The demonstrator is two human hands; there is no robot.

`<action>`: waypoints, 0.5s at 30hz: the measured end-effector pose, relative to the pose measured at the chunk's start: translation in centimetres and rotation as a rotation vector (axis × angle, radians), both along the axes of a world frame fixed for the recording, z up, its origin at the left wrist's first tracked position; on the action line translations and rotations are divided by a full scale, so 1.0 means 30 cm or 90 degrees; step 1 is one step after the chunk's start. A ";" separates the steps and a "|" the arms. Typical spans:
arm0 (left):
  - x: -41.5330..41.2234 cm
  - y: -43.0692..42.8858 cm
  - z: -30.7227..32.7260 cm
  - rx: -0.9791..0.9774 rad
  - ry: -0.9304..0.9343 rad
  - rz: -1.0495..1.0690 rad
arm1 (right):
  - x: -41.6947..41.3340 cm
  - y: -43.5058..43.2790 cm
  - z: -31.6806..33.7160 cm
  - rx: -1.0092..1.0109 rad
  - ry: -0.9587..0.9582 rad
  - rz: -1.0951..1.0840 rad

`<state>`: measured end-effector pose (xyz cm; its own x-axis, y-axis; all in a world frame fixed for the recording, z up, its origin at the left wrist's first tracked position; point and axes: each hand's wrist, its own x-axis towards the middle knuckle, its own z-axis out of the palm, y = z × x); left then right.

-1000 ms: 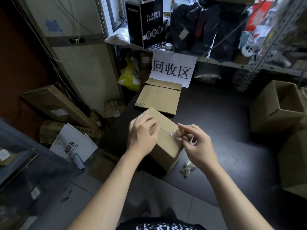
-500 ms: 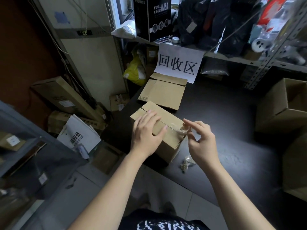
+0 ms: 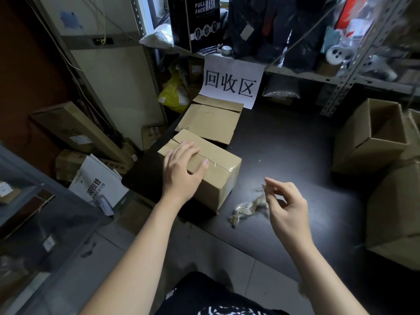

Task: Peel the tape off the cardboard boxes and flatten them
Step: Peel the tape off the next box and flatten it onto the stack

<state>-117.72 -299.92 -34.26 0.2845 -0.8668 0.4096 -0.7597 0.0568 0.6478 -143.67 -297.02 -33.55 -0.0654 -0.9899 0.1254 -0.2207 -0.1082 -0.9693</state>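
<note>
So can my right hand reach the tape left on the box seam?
Probably yes: the seam tape sits near the right end of the box, clear of the left hand on top, with only bare table between it and the right hand.

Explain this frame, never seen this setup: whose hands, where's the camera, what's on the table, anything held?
No robot here: a person's two bare hands, filmed by one wide-angle camera worn on their head, looking forward and down. The left hand rests flat on a closed cardboard box on the dark table. The right hand hovers over a crumpled wad of clear tape; its fingertips are close together, but whether they pinch a scrap is too blurred to tell. Behind lies a flattened box; an open box stands at the right.
</note>
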 end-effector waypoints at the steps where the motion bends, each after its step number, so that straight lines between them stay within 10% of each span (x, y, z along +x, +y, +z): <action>1: -0.002 0.002 0.000 0.000 -0.002 0.000 | -0.017 0.001 -0.011 0.013 0.011 -0.001; 15: -0.011 0.015 0.013 0.033 -0.003 -0.001 | -0.003 -0.048 -0.202 0.112 0.185 0.009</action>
<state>-118.05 -299.47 -33.87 0.2817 -0.8871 0.3657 -0.7624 0.0245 0.6467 -143.77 -298.46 -39.62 -0.0382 -0.9986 -0.0359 -0.4898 0.0501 -0.8704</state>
